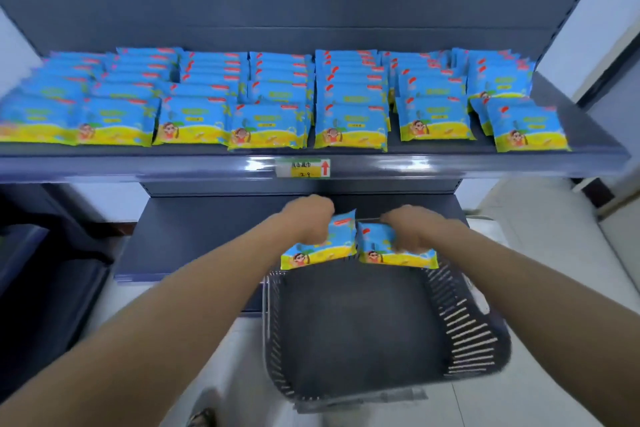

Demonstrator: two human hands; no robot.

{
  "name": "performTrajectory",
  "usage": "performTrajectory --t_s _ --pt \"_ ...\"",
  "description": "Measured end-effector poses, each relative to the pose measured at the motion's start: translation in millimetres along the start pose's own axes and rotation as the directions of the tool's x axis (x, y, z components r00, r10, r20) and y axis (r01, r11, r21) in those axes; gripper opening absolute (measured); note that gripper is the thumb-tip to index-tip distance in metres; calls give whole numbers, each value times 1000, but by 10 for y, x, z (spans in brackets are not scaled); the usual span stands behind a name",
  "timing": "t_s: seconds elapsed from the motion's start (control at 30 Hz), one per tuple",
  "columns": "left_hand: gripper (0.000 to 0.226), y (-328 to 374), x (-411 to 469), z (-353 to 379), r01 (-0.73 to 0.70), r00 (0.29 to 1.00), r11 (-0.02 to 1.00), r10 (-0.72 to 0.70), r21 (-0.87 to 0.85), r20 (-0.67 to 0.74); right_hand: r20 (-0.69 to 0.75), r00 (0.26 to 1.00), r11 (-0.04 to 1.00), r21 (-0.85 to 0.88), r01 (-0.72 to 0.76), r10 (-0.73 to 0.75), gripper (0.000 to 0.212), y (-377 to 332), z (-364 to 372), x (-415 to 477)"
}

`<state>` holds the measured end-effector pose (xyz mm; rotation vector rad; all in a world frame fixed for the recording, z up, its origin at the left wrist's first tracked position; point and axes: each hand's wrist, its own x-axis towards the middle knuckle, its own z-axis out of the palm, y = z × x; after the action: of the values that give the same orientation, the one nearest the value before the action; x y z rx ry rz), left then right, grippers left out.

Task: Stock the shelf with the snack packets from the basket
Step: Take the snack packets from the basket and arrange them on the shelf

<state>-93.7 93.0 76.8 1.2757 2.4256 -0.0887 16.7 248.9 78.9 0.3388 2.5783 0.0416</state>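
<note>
My left hand (308, 218) grips a blue-and-yellow snack packet (327, 250) by its top edge. Right beside it, my right hand (412, 229) grips a second identical packet (398, 255). Both packets hang side by side above the far rim of the dark wire basket (471, 326), whose bottom looks bare. The upper shelf (138, 170) carries several rows of the same packets (266, 125), overlapping from back to front.
A price tag with a red arrow (304, 168) sits on the upper shelf's front edge. A dark lower shelf (194, 236) lies behind my hands. A dark unit (41, 288) stands at the left. Pale floor tiles (554, 253) spread to the right.
</note>
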Motion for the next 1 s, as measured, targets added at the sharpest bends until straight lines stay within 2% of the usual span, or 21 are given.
performTrajectory --t_s 0.13,0.27,0.37,0.43,0.57,0.73,1.0 --pt "10 -392 -475 -731 -17 985 998 27 57 -171 -133 991 1000 28 0 4 40 -384 -881 -225" --pt "27 -1053 -1075 -1234 21 947 996 8 87 -321 -316 949 997 78 26 0 50 -1036 -1603 -283" --pt "28 -1701 -1440 -1402 79 924 996 -63 28 -377 -460 888 992 118 53 7 47 -1642 -1984 -180" --pt "30 -2156 -1630 -1416 115 914 993 -109 -7 -391 -507 862 988 129 81 -4 41 -2056 -2179 -45" --pt "23 -3094 -1923 -1386 187 898 979 -202 -77 -391 -543 839 983 137 123 -30 37 -2823 -2483 308" --pt "27 -3991 -2143 -1377 303 862 950 -307 -75 -404 -511 859 978 154 140 -42 49 -3458 -2718 672" --pt "34 -4472 -1742 -1281 312 896 950 -297 -8 -330 -378 922 988 91 127 -83 34 -3680 -2682 1098"
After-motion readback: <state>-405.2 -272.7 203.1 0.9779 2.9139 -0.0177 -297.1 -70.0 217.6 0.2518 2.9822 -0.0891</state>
